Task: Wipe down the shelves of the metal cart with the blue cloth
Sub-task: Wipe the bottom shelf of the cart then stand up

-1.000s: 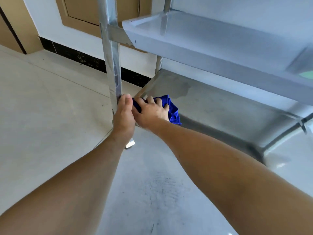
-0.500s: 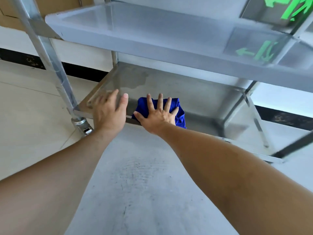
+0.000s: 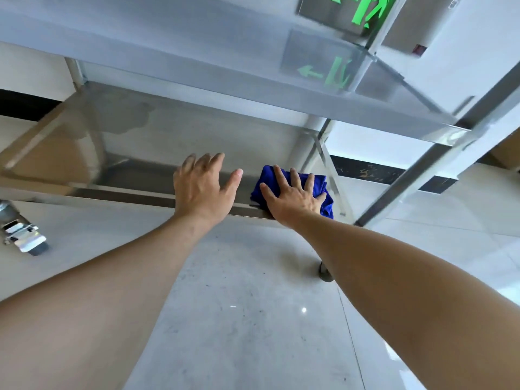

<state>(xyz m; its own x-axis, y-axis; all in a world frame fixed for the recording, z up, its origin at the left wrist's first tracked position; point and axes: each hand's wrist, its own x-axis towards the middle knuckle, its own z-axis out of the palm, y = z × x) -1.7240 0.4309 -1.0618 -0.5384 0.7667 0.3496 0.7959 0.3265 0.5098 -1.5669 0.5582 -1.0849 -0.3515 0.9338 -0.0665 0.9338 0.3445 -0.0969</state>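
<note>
Head view: one metal cart [image 3: 422, 164], seen from low down, on a pale tiled floor [image 3: 253, 319].
Shelves: two in sight; the upper shelf [image 3: 197, 66] spans the top of the frame, and the lower shelf [image 3: 168, 136] lies beneath it with a raised front rim.
Cloths: one blue cloth [image 3: 320, 184], bunched on the lower shelf near its right end, just behind the front rim.
Hands: two, both bare, both forearms reaching forward from the bottom corners.
Right hand [image 3: 295, 195]: laid flat on top of the blue cloth, fingers straight and spread, palm pressing down; nothing is clenched.
Left hand [image 3: 202, 187]: just beside the right one, over the front rim of the lower shelf, fingers straight and loosely together, thumb out to the side, holding nothing; I cannot tell whether it touches the metal.
Casters: two visible, one shiny caster [image 3: 24, 235] at far left and one darker wheel [image 3: 325, 273] behind the right forearm.
Signs: one green exit sign [image 3: 363, 9] at top, with its reflection in the upper shelf.
</note>
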